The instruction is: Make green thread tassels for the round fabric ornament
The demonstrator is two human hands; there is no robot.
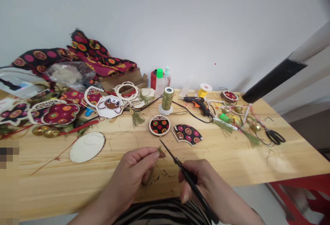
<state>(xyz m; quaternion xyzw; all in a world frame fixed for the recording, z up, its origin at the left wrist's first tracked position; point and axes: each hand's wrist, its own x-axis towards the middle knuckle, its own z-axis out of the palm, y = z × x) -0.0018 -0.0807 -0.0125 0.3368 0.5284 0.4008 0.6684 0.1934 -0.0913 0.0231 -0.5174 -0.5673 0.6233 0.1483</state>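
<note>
Between the thumb and fingers of my left hand (140,166) is pinched a small bundle of olive-green thread (160,149), its end poking out at the fingertips. My right hand (203,183) grips black scissors (168,151), their slim tip just beside and above that thread. Most of the scissors' handle is covered by my fingers. Beyond my hands lie a round wooden-framed ornament (160,126) with patterned fabric and a fan-shaped fabric piece (189,134). Behind them stands a spool of olive-green thread (167,100). Dark scraps (165,174) are scattered under my hands.
A glue gun (197,104) with its cord rests at the back, near a yellow spool (205,89). Other black-handled scissors (275,137) lie at right. A pale oval disc (87,147), fabric ornaments (60,113), a llama-faced piece (110,106) and patterned cloth (98,54) crowd the left.
</note>
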